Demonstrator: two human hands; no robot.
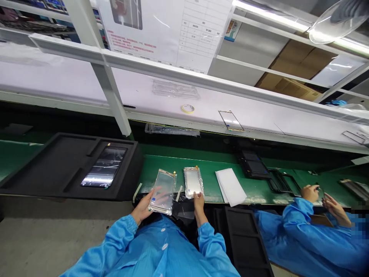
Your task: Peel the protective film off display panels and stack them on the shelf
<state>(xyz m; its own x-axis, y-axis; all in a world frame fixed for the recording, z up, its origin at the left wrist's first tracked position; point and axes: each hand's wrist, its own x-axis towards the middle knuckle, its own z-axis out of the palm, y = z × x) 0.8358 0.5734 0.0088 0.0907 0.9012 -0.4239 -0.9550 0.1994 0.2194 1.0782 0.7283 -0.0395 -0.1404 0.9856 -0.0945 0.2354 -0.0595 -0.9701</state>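
Note:
My left hand (145, 207) grips a clear glass screen panel (163, 191) from underneath and holds it tilted above the near edge of the green belt (210, 175). My right hand (198, 201) pinches the near end of a second panel in a clear wrapper (193, 182), which lies flat on the belt. Both my sleeves are bright blue.
A black foam tray (57, 169) holding a dark screen (104, 167) sits at left. A white paper stack (230, 186) lies right of the panels, with black trays (253, 163) behind. Another black tray (245, 238) stands beside me. A co-worker's hands (319, 196) work at right. A tape roll (187, 108) rests on the white shelf.

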